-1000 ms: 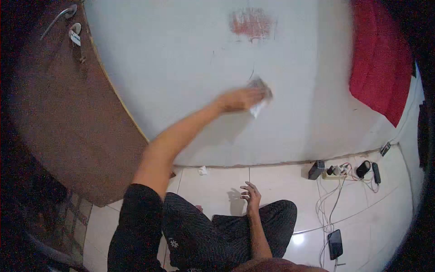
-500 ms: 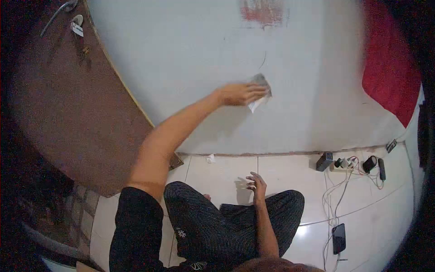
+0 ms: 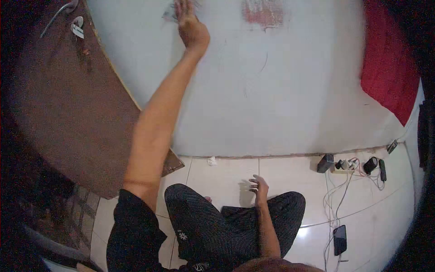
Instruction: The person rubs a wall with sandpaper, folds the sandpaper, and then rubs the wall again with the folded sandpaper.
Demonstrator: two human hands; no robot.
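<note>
- The left hand (image 3: 194,34) reaches up the wall, its fingers (image 3: 185,9) nearly straight and close together, laid flat over a grey sheet (image 3: 169,12) that they hold against the surface. Part of the sheet shows past their left edge; the thumb's grip is hard to make out.
- The right hand (image 3: 260,188) is raised near the right knee, its fingers loosely curled and spread, with nothing in them.
- Behind the sheet is the pale wall (image 3: 290,95), with a scuffed reddish patch (image 3: 263,17) well to the right of the left hand and a thin curved mark (image 3: 264,62) below that patch.
- A black sleeve (image 3: 136,229) covers the left upper arm; dark trousers (image 3: 197,222) cover the bent legs on the tiled floor (image 3: 229,174).
- A small white scrap (image 3: 212,161) lies on the floor by the foot of the wall.
- To the left stands a brown door (image 3: 72,122) with a metal handle (image 3: 56,19).
- To the right hangs a red cloth (image 3: 389,68); below it are a power strip (image 3: 343,168) with plugs, tangled cables (image 3: 329,213) and a black phone (image 3: 340,240).
</note>
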